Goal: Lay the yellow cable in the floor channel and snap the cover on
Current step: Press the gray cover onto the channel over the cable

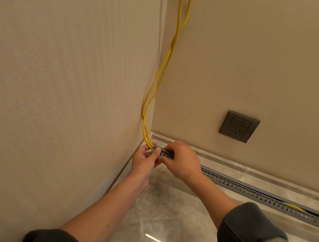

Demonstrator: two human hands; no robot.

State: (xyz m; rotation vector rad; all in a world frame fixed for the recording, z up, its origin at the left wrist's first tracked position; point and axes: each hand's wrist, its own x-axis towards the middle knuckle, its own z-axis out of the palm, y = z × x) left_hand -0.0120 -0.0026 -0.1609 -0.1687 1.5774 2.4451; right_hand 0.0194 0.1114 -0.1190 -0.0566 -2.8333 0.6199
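Note:
Two strands of yellow cable hang down the wall corner and enter the left end of a grey slotted floor channel that runs along the skirting to the right. My left hand pinches the cable where it meets the channel's end. My right hand grips the channel just right of that, fingers over its top. A grey cover strip lies on the channel past my right hand; at the far right a bit of yellow cable shows under a gap in it.
A dark grey wall socket sits on the right wall above the channel. The textured left wall meets the right wall at the corner. The floor is glossy grey marble tile.

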